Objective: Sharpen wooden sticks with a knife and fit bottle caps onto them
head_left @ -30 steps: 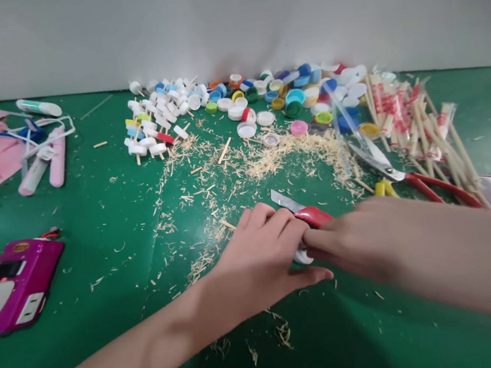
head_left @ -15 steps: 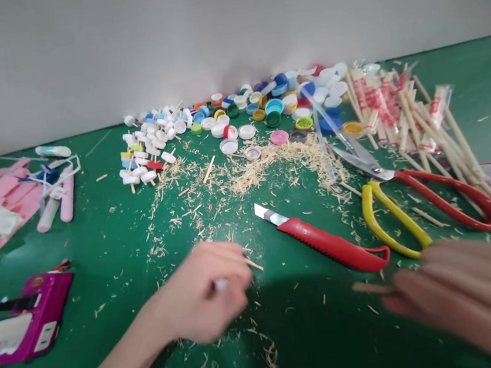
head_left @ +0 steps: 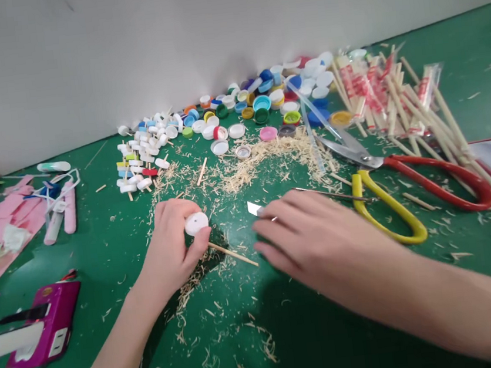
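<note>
A round white cap (head_left: pixel 196 224) is pinched between the thumb and fingers of my left hand (head_left: pixel 174 239), its small centre hole showing. A thin wooden stick (head_left: pixel 233 254) extends from beside my left thumb toward the lower right; whether it touches the cap is hidden. My right hand (head_left: pixel 308 230) lies over the red cutter, palm down with fingers curled around it. Only the cutter's blade (head_left: pixel 254 208) sticks out at the fingertips. Behind that hand, a thin metal rod (head_left: pixel 335 193) reaches toward the yellow handle (head_left: pixel 388 215).
Many loose caps (head_left: pixel 262 103) line the wall, with caps on sticks (head_left: pixel 137 167) at the left. Wood shavings (head_left: pixel 286 150) cover the green table. Red-handled scissors (head_left: pixel 440 179) and wooden sticks (head_left: pixel 442 120) lie right; pink strips (head_left: pixel 12 204) and a magenta device (head_left: pixel 51 324) left.
My left hand has moved up and left, turning the white cap into view. The right hand came leftward onto the red cutter, and the short stick it held no longer shows in it.
</note>
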{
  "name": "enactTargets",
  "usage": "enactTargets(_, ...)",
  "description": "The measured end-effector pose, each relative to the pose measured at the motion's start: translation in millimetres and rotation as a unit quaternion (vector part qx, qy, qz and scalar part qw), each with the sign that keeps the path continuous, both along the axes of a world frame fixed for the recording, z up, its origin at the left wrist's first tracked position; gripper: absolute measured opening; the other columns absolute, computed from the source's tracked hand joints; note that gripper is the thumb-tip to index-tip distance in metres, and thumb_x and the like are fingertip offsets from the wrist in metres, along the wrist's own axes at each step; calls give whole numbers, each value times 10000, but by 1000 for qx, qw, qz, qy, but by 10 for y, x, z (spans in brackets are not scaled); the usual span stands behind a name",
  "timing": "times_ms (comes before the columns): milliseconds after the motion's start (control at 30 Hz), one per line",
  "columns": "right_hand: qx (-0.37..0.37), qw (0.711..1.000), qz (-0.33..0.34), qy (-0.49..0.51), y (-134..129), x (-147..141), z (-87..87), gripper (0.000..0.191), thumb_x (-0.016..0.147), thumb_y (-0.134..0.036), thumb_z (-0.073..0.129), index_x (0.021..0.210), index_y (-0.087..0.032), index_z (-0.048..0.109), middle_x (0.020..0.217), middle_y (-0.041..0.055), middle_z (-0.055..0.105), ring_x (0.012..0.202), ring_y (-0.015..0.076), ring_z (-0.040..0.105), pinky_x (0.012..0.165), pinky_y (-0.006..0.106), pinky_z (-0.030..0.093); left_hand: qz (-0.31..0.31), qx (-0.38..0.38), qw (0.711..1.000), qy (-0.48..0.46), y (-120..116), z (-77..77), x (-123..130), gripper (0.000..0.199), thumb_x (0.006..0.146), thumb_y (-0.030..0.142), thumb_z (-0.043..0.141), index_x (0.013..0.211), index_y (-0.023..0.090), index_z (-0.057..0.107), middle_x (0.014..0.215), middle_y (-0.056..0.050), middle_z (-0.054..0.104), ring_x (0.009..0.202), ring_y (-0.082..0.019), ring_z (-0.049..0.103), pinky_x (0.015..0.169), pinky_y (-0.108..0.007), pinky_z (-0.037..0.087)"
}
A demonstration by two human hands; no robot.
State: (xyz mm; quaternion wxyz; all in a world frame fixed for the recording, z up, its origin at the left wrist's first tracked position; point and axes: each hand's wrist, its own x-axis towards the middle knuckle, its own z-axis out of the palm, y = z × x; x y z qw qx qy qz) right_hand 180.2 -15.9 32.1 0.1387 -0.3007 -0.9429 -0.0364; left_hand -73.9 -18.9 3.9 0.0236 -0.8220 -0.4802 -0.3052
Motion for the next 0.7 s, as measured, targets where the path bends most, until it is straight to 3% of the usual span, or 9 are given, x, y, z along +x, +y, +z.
enactTargets(100,22,998,38,-35,-51,-349,-145,224,967,-196,429,847,-182,618,836,54,574,788,211,492,677,366,353,-12,109,994,-4,7,-12,-17,323,874,420,637,1098,233,499,995,-51,605,964,-205,549,847,-382,449)
enactTargets(167,24,999,22,-28,-71,-489,-255,205,971,-243,449,912,-164,628,852,59,579,796,214,491,673,358,353,-20,134,991,-19,-3,3,-6,376,827,398,705,1110,245,510,997,-46,611,980,-205,577,867,-383,475)
enactTargets(233,24,999,20,-33,-86,-530,-313,164,944,-175,468,893,-162,623,825,46,574,766,197,479,657,342,346,-38,132,990,-32,-18,19,11,381,810,369,730,1105,252,519,988,-36,615,974,-195,597,862,-372,506)
enactTargets(333,26,999,4,-41,-87,-434,-250,160,919,-116,470,850,-158,608,827,48,576,746,187,469,676,340,362,-58,124,989,-52,-30,18,31,415,797,316,752,1134,242,521,1021,-33,626,1004,-178,618,886,-362,543)
enactTargets(433,26,999,-43,-17,-31,-241,-81,171,940,-152,449,870,-149,605,904,95,604,846,224,507,733,365,396,-53,121,987,-88,-19,-16,46,433,808,295,742,1168,241,506,1053,-38,635,1044,-172,632,935,-390,560)
enactTargets(467,-5,998,-56,-6,-2,-176,-27,190,955,-183,429,862,-158,593,923,103,613,888,233,521,754,371,410,-51,120,987,-99,-12,-29,52,432,814,291,736,1173,241,501,1055,-39,641,1047,-170,636,942,-402,564)
enactTargets(533,-151,982,-97,65,55,-65,54,222,980,-295,408,856,-185,556,837,71,611,776,188,540,650,315,422,-50,109,985,-121,-2,-55,66,426,817,270,732,1173,237,499,1060,-43,649,1054,-167,638,949,-414,565)
enactTargets(633,-410,884,-170,145,108,29,112,340,995,-487,343,1082,-227,544,696,0,578,578,137,517,472,250,360,-64,75,984,-151,-8,-84,91,416,805,231,742,1152,228,512,1068,-40,653,1064,-160,632,948,-398,559)
enactTargets(700,-488,832,-198,176,123,43,133,450,973,-594,329,1194,-257,527,676,-14,563,567,136,520,453,241,355,-75,50,983,-157,-24,-91,107,411,797,221,750,1138,221,521,1072,-40,654,1076,-157,624,949,-380,551)
